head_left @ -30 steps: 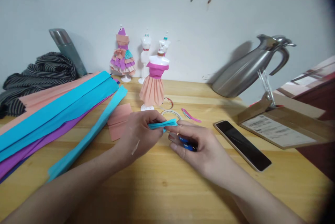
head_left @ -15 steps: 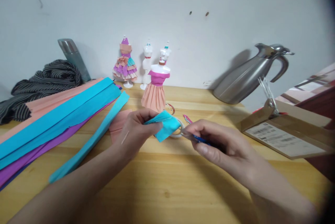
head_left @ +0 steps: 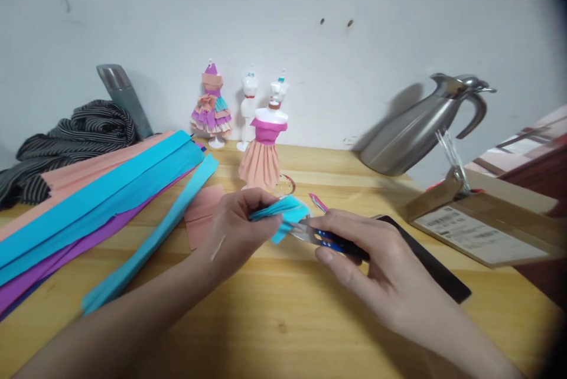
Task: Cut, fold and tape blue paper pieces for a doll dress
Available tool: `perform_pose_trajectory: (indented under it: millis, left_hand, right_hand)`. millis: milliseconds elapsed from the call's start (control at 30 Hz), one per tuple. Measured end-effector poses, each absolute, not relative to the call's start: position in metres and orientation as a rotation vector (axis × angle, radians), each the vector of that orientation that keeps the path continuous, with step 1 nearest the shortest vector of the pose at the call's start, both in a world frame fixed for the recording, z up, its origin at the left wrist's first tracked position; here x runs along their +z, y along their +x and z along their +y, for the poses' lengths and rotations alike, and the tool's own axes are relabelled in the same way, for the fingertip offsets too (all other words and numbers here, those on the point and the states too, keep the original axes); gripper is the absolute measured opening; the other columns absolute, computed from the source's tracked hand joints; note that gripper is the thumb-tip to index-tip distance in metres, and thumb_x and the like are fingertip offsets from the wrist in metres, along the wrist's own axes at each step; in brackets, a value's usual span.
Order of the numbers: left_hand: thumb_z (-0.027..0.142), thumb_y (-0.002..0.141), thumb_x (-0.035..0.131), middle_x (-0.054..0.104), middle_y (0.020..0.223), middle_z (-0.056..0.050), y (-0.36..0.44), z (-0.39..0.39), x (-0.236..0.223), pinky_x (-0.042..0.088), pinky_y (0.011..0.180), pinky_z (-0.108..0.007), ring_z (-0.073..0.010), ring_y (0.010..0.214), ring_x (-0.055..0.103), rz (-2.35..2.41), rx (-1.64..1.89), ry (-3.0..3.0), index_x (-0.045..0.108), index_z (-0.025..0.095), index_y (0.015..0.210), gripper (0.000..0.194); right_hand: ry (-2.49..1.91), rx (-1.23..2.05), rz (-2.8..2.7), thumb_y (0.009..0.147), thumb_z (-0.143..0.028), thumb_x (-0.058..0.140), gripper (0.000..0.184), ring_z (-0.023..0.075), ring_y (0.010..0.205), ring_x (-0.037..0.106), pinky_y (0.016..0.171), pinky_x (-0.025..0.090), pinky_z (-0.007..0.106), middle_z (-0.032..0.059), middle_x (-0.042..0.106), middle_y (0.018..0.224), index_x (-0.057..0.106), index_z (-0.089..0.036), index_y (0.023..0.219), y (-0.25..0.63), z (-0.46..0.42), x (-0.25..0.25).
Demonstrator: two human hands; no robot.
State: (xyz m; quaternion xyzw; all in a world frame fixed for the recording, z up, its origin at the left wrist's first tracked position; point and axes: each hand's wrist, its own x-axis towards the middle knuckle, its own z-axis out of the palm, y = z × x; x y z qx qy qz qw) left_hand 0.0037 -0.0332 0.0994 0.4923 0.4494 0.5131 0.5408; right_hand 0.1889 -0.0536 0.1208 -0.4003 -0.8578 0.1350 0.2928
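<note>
My left hand (head_left: pixel 243 219) pinches a small folded piece of turquoise crepe paper (head_left: pixel 287 209) between thumb and fingers above the table. In my right hand (head_left: pixel 376 261) are scissors (head_left: pixel 330 241) with blue on their handles. Their blades point left and meet the lower right part of the paper; whether they cut into it I cannot tell. Just behind my hands stands a small dress form (head_left: pixel 261 154) in a magenta top and pleated peach skirt. A peach paper piece (head_left: pixel 201 208) lies partly hidden beside my left hand.
Long crepe paper strips (head_left: pixel 101 196) in peach, blue and purple lie at left, with a narrow turquoise strip (head_left: pixel 155 243) beside them. More dress forms (head_left: pixel 212 101) stand by the wall. At right are a steel jug (head_left: pixel 411 125), a cardboard box (head_left: pixel 482 225) and a flat black object (head_left: pixel 436 267).
My right hand has turned, bringing the scissors' blades left against the turquoise paper. The paper has tilted in my left hand. The flat black object now shows behind my right hand.
</note>
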Motion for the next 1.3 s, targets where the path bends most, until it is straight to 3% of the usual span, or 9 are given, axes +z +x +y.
perform_pose_trajectory:
  millis: [400, 567, 833, 967, 1300]
  left_hand:
    - [0.015, 0.054, 0.066, 0.057, 0.051, 0.004, 0.009, -0.036, 0.106, 0.037, 0.049, -0.02, -0.0072, 0.05, 0.045, 1.13, 1.196, 1.17, 0.065, 0.014, 0.058, 0.004]
    - [0.018, 0.054, 0.067, 0.056, 0.05, 0.003, 0.011, -0.037, 0.108, 0.036, 0.048, -0.021, -0.0079, 0.05, 0.044, 1.131, 1.194, 1.193, 0.065, 0.015, 0.056, 0.005]
    - [0.022, 0.062, 0.07, 0.064, 0.057, 0.0, 0.009, -0.037, 0.093, 0.04, 0.05, -0.022, -0.0106, 0.054, 0.052, 1.124, 1.236, 1.36, 0.066, 0.016, 0.062, 0.007]
    - [0.015, 0.068, 0.066, 0.069, 0.063, -0.001, 0.007, -0.039, 0.088, 0.044, 0.055, -0.023, -0.0125, 0.059, 0.059, 1.125, 1.274, 1.52, 0.069, 0.016, 0.067, 0.003]
    - [0.011, 0.072, 0.064, 0.071, 0.068, 0.0, 0.005, -0.037, 0.081, 0.046, 0.056, -0.024, -0.0129, 0.06, 0.061, 1.117, 1.348, 1.712, 0.07, 0.02, 0.07, 0.011]
  right_hand:
    - [-1.072, 0.41, -2.247, 0.093, -0.022, 0.049, 0.021, 0.0126, 0.057, 0.054, 0.055, 0.04, 0.024, 0.0003, 0.059, 0.062, 0.069, -0.017, 0.088, 0.189, -0.048, 0.113]
    - [-1.112, 0.419, -2.243, 0.093, -0.024, 0.049, 0.023, 0.0135, 0.056, 0.053, 0.055, 0.04, 0.026, 0.0012, 0.058, 0.061, 0.068, -0.017, 0.081, 0.188, -0.048, 0.112]
    - [-1.141, 0.368, -2.249, 0.092, -0.023, 0.049, 0.022, 0.0142, 0.057, 0.054, 0.055, 0.04, 0.026, 0.003, 0.061, 0.064, 0.065, -0.017, 0.078, 0.187, -0.047, 0.109]
    - [-1.123, 0.297, -2.248, 0.092, -0.021, 0.049, 0.02, 0.015, 0.06, 0.056, 0.056, 0.041, 0.027, 0.0043, 0.062, 0.067, 0.065, -0.017, 0.08, 0.185, -0.048, 0.107]
    - [-1.12, 0.034, -2.227, 0.092, -0.021, 0.047, 0.022, 0.0128, 0.054, 0.049, 0.052, 0.039, 0.025, 0.0026, 0.053, 0.064, 0.064, -0.015, 0.08, 0.179, -0.048, 0.093]
